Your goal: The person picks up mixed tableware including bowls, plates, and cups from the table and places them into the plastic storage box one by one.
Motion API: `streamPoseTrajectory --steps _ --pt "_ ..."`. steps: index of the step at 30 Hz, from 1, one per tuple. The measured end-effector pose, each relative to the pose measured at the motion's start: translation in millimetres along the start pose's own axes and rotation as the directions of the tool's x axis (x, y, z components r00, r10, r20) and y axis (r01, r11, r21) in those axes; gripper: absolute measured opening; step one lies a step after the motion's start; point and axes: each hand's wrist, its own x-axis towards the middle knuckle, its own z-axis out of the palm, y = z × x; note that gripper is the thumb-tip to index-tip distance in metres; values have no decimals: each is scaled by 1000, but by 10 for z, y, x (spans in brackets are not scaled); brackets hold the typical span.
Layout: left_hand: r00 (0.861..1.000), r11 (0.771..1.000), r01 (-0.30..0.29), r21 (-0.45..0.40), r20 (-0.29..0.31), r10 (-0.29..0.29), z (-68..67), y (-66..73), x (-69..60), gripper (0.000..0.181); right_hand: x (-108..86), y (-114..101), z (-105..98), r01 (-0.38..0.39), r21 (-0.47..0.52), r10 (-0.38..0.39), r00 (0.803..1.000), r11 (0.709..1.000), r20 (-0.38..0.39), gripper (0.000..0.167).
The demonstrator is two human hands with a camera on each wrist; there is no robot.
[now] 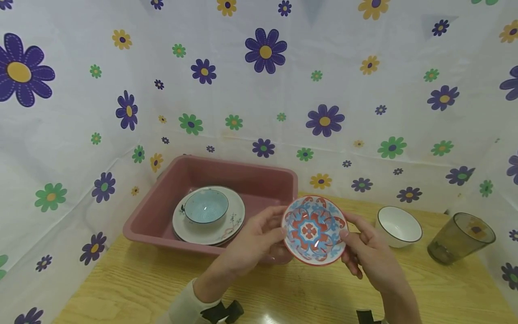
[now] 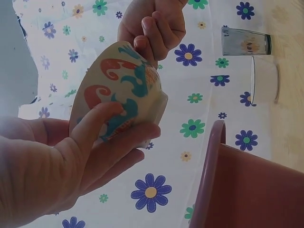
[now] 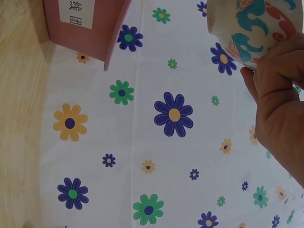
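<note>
Two hands: the left hand [image 1: 259,234] and the right hand [image 1: 370,252] pinch opposite sides of one bowl, thumbs near the rim, fingers behind against the outer wall; neither is spread wide.
Patterned bowl: the small, round, ceramic-looking bowl with a red rim and a red-and-blue inside [image 1: 314,230] is between the hands, raised above the pale wooden worktop [image 1: 319,292], tilted with its inside towards the head camera.
Step in hand: judged to be handling this bowl in mid-air, steadied from both sides.
Next move: seems to call for a firm hold by one hand if the other lets go, and for levelling the bowl before its foot meets any surface.
Pink tub: the rectangular plastic tub [image 1: 234,173], beyond and left of the left hand, holds a round white plate with painted marks [image 1: 236,207]; another edge shows beneath it, and a light blue, dark-rimmed bowl [image 1: 206,206] sits on top.
White bowl: the round, dark-rimmed white bowl [image 1: 399,225] stands just beyond the right hand, its inside plain white.
Glass: the smoky brown, tapered tumbler [image 1: 461,238] is farther right of that hand.
</note>
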Motion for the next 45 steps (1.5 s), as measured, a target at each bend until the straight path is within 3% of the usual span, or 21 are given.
streamPoseTrajectory --steps 17,31,39,45 --pt "1000 999 -22 34 -7 23 -60 26 -29 49 20 1 16 -4 4 4 1000 1000 22 43" --pt "998 998 -22 64 -51 26 -103 67 -52 49 44 49 -1 108 47 -111 992 993 67 38" --pt "997 997 -56 50 -45 59 -158 119 -64 47 64 70 41 5 -42 -4 1000 999 21 33" --pt "993 993 -95 74 -61 100 -216 145 -75 48 117 134 118 -98 -186 92 995 978 -45 27"
